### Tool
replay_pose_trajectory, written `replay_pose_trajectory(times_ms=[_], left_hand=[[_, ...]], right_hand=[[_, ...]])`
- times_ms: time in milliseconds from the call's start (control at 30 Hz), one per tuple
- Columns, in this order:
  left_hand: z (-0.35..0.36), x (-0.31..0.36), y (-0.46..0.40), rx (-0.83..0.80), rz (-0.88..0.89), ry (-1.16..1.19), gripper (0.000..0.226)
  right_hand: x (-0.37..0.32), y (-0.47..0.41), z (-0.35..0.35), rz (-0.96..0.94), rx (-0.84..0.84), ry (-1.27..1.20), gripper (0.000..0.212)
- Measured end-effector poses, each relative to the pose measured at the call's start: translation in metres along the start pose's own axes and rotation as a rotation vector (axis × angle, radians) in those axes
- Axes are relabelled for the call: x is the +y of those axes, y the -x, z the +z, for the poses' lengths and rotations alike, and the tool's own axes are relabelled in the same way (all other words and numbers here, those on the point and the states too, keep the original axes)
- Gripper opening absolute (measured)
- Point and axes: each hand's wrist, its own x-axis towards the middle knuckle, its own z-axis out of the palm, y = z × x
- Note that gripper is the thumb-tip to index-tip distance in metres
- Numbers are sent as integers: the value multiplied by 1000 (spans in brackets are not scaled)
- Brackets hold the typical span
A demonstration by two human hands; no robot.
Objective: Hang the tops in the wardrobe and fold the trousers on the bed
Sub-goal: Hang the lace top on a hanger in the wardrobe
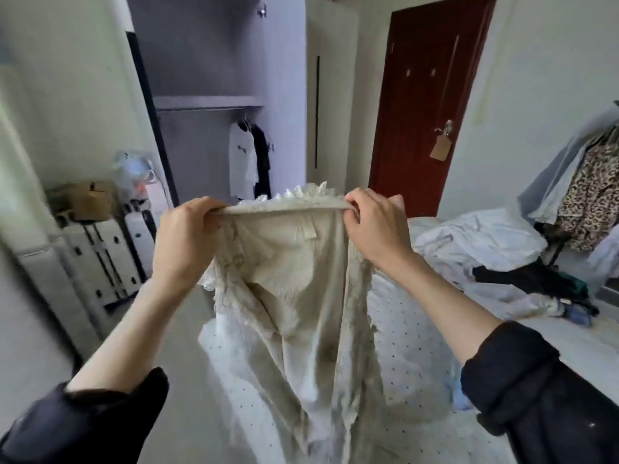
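Observation:
I hold a cream garment with lace trim (294, 279) up in front of me by its top edge. My left hand (186, 239) pinches the left end and my right hand (375, 226) pinches the right end. The cloth hangs down over the near corner of the bed (415, 356), which has a white dotted sheet. Behind it the wardrobe (214, 105) stands open, with a white top (242, 162) and a black top (263, 155) hanging on its rail. More clothes (529, 283) lie heaped at the bed's far side.
A dark red door (432, 95) stands shut behind the bed. White suitcases (100, 259) with a cardboard box on top stand by the left wall. A rack with a leopard-print garment (589, 195) is at the right. Grey floor runs between me and the wardrobe.

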Motion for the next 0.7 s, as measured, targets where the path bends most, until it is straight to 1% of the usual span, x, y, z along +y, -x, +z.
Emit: replay_pose_trajectory(times_ms=[67,100,133,200,300,333,367,433,500,600,667,700], left_hand=[[-23,-58,-21,0,-54,-84,26],[-25,-79,-27,-31,-74,-117,27],[-36,-112,-35,-63,-90,-146,26],[-36,-149,-38,-155,-106,-104,24],[-36,-210,-32,-315,-193,-43,25],[-35,-232,-31,-360,-193,-28,24],[-32,-249,-29,-383,-187,-8,22],[-28,-286,-34,-367,-160,4,18],[-21,-312,-38,-370,-70,-7,15],[-1,-360,-56,-418,-31,-44,25],[19,-398,-73,-417,-55,-177,26],[22,-403,-74,-420,-77,-277,23]], right_hand=[[-56,-32,38,-15,12,-67,18],[-74,-40,47,4,11,-101,19],[-104,-56,71,1,6,-156,20],[-134,-74,94,30,-18,-232,21],[-181,-98,141,19,-77,-317,21],[-195,-107,159,10,-102,-338,21],[-206,-113,172,4,-118,-355,21],[-228,-133,208,-9,-154,-375,22],[-238,-148,236,-12,-183,-378,24],[-250,-176,289,-22,-250,-385,25],[-259,-199,325,-33,-276,-397,24],[-260,-201,329,-40,-286,-403,23]])
